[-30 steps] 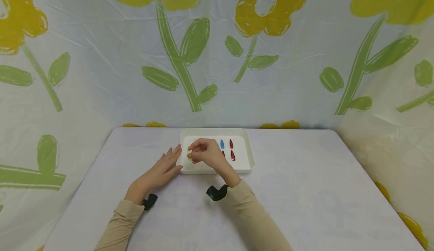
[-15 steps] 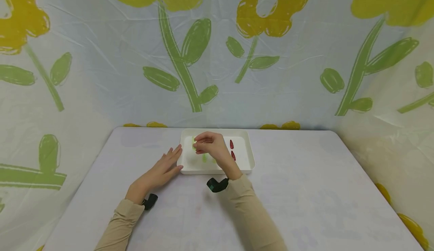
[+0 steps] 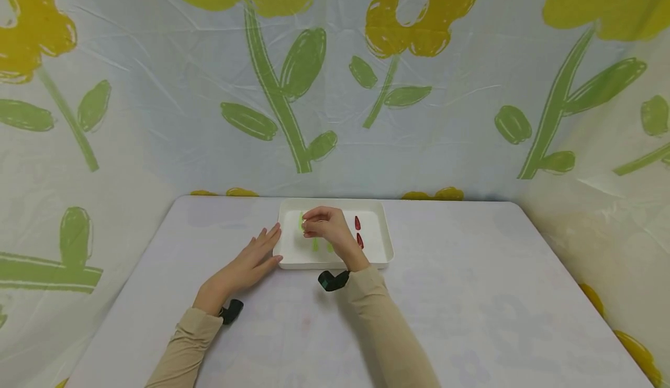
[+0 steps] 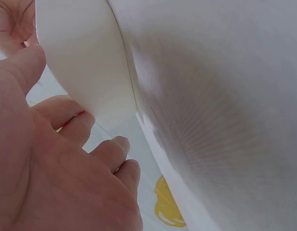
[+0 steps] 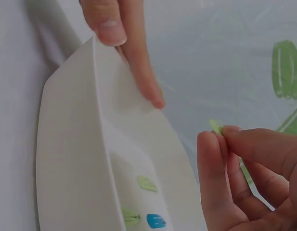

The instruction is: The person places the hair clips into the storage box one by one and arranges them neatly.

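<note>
A white tray (image 3: pixel 293 261) holds small drop-shaped hair clips. My right hand (image 3: pixel 331 228) is over the tray, its thumb and fingertips pinching a light green hair clip (image 5: pixel 215 126), of which only the tip shows. Below the hand lie more green clips, one (image 3: pixel 316 244) plain in the head view. Two red clips (image 3: pixel 357 223) lie to the right of it. A blue clip (image 5: pixel 156 221) shows in the right wrist view but is hidden by the hand from above. My left hand (image 3: pixel 246 269) rests at the tray's left edge, fingers spread and fairly straight.
The tray stands near the back edge of a pale table (image 3: pixel 471 295). Behind and at the sides hangs a flower-printed sheet (image 3: pixel 445 132). A dark wrist camera (image 3: pixel 332 281) sits under the right wrist, another (image 3: pixel 231 312) at the left.
My right hand has shifted right and slightly back over the tray, uncovering green clips and covering the blue one. In the last half second it hardly moves. The left hand stays in place.
</note>
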Demonstrator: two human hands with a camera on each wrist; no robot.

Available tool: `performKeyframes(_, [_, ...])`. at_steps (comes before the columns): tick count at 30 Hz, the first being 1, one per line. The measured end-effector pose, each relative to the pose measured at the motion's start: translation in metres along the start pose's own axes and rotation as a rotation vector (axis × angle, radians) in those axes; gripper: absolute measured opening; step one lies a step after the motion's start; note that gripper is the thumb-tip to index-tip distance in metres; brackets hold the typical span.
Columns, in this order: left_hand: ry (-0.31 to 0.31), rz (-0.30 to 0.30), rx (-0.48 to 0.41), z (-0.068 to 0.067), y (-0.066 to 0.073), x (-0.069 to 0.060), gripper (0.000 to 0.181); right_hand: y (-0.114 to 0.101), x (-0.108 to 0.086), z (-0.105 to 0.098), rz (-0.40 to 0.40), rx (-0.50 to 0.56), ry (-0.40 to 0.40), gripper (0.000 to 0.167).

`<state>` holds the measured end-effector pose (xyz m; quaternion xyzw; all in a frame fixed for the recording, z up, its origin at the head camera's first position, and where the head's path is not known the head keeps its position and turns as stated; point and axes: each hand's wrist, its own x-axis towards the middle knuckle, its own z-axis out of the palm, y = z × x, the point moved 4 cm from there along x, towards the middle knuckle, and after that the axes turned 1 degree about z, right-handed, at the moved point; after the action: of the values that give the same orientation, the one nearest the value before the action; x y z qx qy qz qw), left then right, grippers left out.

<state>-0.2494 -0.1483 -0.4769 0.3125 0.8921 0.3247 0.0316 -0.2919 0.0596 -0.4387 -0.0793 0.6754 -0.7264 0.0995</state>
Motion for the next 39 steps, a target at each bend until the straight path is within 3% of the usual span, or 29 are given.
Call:
performKeyframes(7, [-0.013, -0.013, 0.001, 0.000, -0.001, 0.001, 0.067, 0.006, 0.010, 0.002, 0.067, -0.062, -0.006, 0.024])
performKeyframes(15, [-0.017, -0.013, -0.003, 0.000, -0.002, 0.001, 0.068, 0.012, 0.016, 0.009, 0.169, -0.247, 0.117, 0.013])
performKeyframes(30, [-0.017, -0.009, -0.001, 0.000, -0.003, 0.001, 0.067, 0.024, 0.025, 0.014, 0.241, -0.583, 0.167, 0.013])
performKeyframes(39, [-0.013, -0.001, 0.002, 0.000, -0.002, 0.001, 0.067, 0.025, 0.023, 0.018, 0.284, -0.641, 0.187, 0.015])
